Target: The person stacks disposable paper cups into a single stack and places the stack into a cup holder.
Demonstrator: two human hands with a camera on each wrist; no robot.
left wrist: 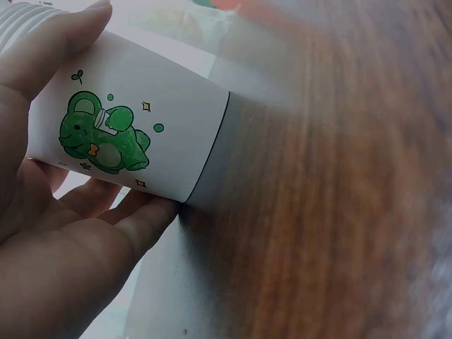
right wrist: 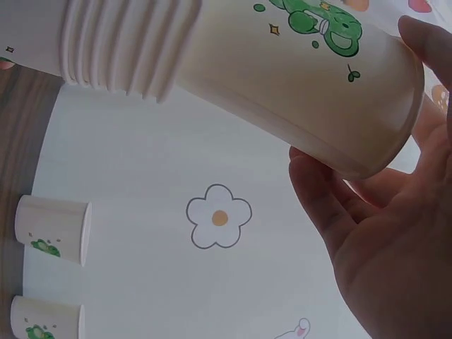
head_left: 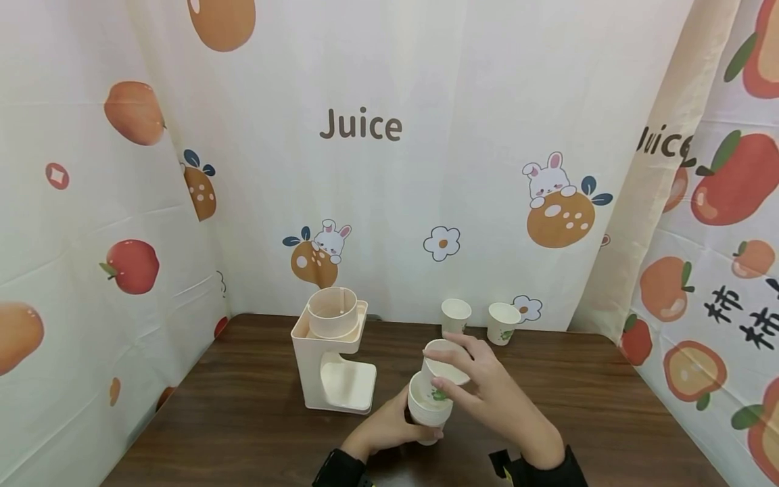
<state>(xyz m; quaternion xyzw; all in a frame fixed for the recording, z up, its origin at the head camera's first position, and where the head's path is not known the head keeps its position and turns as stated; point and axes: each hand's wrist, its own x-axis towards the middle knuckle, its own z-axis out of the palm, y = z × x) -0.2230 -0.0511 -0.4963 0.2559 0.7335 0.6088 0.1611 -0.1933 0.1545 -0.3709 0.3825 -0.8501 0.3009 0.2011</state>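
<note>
My left hand (head_left: 389, 427) grips a stack of white paper cups (head_left: 428, 414) over the table, with fingers and thumb around its side. In the left wrist view, the lowest cup (left wrist: 185, 116) bears a green bear print. My right hand (head_left: 489, 396) holds the top paper cup (right wrist: 296, 85) near its rim, fingers on one side and thumb on the other. This cup is raised partway out of the stack and tilted, its lower end still at the mouth of the stack. In the right wrist view several nested rims (right wrist: 127, 49) show below it.
A cream-coloured appliance (head_left: 313, 368) with a round open container (head_left: 332, 325) on top stands left of my hands. Two paper cups, one (head_left: 456, 314) behind my right hand and another (head_left: 502, 325) farther right, stand at the back of the brown table (head_left: 243, 406). A printed curtain (head_left: 389, 189) hangs behind.
</note>
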